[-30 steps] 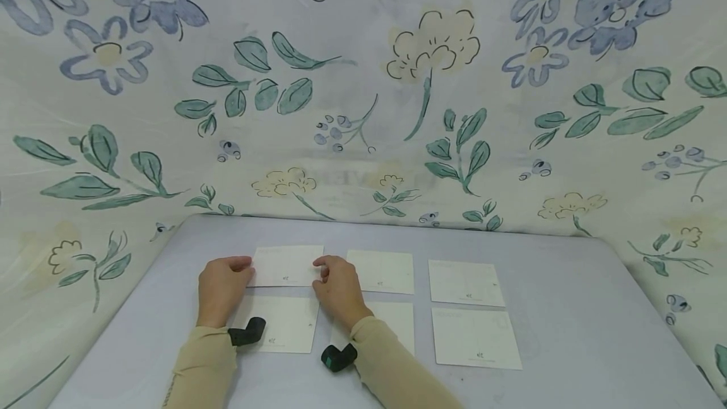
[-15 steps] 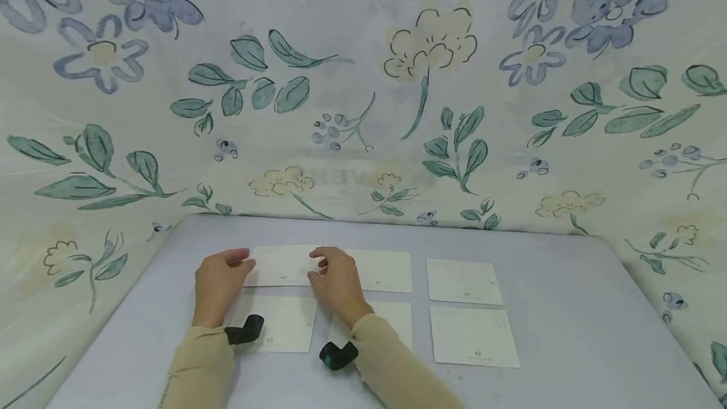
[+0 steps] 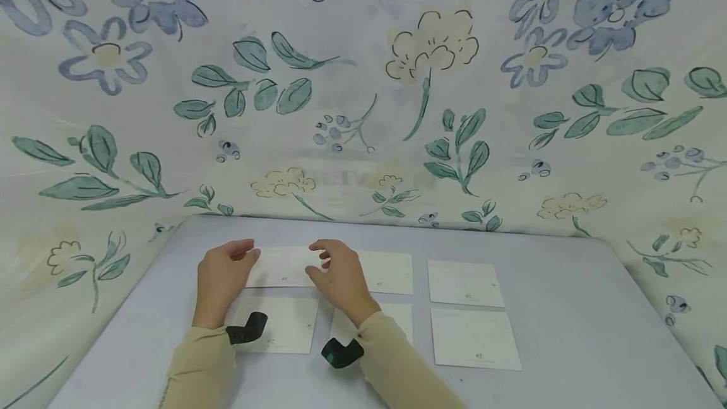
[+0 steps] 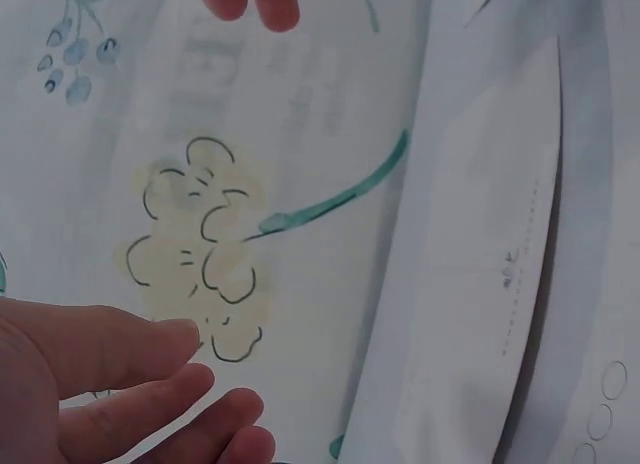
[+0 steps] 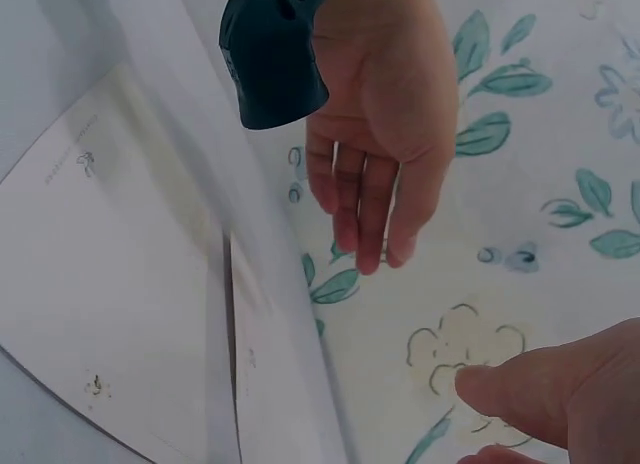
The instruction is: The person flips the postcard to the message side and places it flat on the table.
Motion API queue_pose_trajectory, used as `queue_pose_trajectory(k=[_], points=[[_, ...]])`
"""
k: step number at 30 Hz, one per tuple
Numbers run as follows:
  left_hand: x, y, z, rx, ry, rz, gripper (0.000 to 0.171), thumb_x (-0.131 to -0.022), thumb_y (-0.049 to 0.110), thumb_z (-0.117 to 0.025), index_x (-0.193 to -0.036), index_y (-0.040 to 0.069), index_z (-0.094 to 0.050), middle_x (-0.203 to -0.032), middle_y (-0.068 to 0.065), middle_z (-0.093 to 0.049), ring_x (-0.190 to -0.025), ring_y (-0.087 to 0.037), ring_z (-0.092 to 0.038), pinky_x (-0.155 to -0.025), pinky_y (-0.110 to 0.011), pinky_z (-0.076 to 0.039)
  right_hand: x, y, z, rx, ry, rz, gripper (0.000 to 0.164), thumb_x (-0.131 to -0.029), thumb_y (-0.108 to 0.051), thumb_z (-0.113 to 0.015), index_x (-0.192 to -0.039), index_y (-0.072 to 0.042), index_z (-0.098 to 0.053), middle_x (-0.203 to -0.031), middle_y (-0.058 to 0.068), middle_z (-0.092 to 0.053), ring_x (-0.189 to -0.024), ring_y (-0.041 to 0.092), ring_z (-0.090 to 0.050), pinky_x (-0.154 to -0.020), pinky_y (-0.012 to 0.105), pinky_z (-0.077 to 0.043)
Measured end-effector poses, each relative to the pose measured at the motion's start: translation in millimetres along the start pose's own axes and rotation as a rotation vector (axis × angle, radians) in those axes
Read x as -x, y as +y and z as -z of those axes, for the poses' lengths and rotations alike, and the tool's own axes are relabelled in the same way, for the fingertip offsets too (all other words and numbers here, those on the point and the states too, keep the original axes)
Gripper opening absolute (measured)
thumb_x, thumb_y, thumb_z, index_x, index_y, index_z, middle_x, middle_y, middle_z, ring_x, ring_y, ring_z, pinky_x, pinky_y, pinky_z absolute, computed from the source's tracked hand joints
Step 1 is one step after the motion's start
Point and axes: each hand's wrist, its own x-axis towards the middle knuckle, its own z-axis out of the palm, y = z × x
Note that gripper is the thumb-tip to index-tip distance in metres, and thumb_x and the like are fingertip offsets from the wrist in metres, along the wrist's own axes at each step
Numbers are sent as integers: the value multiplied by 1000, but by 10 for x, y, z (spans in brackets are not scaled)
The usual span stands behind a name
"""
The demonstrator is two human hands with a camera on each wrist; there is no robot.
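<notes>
A white card [image 3: 278, 268] with a tiny printed mark lies flat at the back left of the table, one of several similar cards. By its left end is my left hand [image 3: 218, 279], thumb and fingers apart and nothing between them. My right hand [image 3: 339, 276] overlaps the card's right end, its fingers loosely bent and holding nothing. The left wrist view shows the relaxed fingers of the left hand [image 4: 150, 384] away from a card [image 4: 500, 254]. In the right wrist view, the right thumb [image 5: 520, 384] is stretched out, facing the other hand.
Another card [image 3: 284, 327] lies in front of the back left one. In the middle column are a back card [image 3: 392, 273] and a front card [image 3: 399, 320], partly covered by the right forearm. Two more cards [image 3: 466, 283] lie at right. A flowered cloth [image 3: 363, 81] hangs behind the table [image 3: 568, 308].
Both hands have drawn up from the ends of the back left card, and their thumbs and fingers have spread apart. The cards lie where they were.
</notes>
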Motion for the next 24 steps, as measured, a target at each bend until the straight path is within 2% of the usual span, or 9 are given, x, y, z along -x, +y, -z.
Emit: queue_pose_trajectory(k=[3,6,7,8,10,13,17,24], points=[[91,246,161,37,-27,-12,48,-88,50,-53,-122,16,-62,-116,-9,-62,-107,-29,-55,-85,-48,-45,1,-17,61,4,-7,22,31,-82,-16,-69,-111,-11,-64,-114,3,-60,-82,15,-60,-70,19,-48],[238,542,348,52,-35,-24,46,-89,47,-55,-120,15,-63,-114,-9,-64,-105,-28,-55,-75,-47,-47,14,-26,141,16,-5,43,31,-82,-17,-69,-113,-12,-64,-117,3,-59,-85,14,-60,-71,20,-48],[298,656,423,68,-55,-26,46,-89,45,-56,-121,12,-62,-115,-11,-63,-106,-30,-54,-75,-49,-47,21,-23,171,25,-3,49,31,-83,-17,-68,-113,-12,-63,-118,2,-59,-86,14,-60,-72,20,-48],[330,707,450,56,-51,-36,46,-89,46,-55,-121,13,-62,-115,-10,-63,-105,-30,-55,-71,-48,-47,27,-19,200,32,-1,54,31,-83,-18,-68,-113,-12,-63,-120,2,-58,-88,14,-60,-73,20,-49],[413,838,524,53,-52,-49,45,-90,43,-55,-121,11,-62,-115,-11,-63,-105,-30,-55,-72,-47,-47,44,0,264,49,6,59,31,-84,-18,-67,-114,-12,-63,-121,2,-57,-91,14,-59,-73,21,-49],[517,1018,648,79,-89,-73,43,-91,35,-55,-124,7,-59,-118,-15,-61,-108,-33,-54,-82,-48,-46,67,43,372,73,26,77,30,-85,-19,-66,-114,-11,-63,-122,2,-57,-94,16,-58,-74,23,-49],[603,1139,757,109,-121,-133,43,-92,33,-55,-124,5,-58,-121,-15,-59,-110,-34,-53,-86,-48,-45,96,108,534,82,59,91,29,-86,-20,-64,-114,-11,-62,-122,3,-56,-97,16,-58,-76,26,-50],[647,1189,770,119,-170,-206,62,-88,54,-52,-126,6,-56,-126,-11,-57,-113,-37,-51,-87,-51,-43,152,215,816,102,107,96,28,-86,-19,-64,-113,-10,-64,-124,3,-56,-100,17,-58,-78,28,-51]])
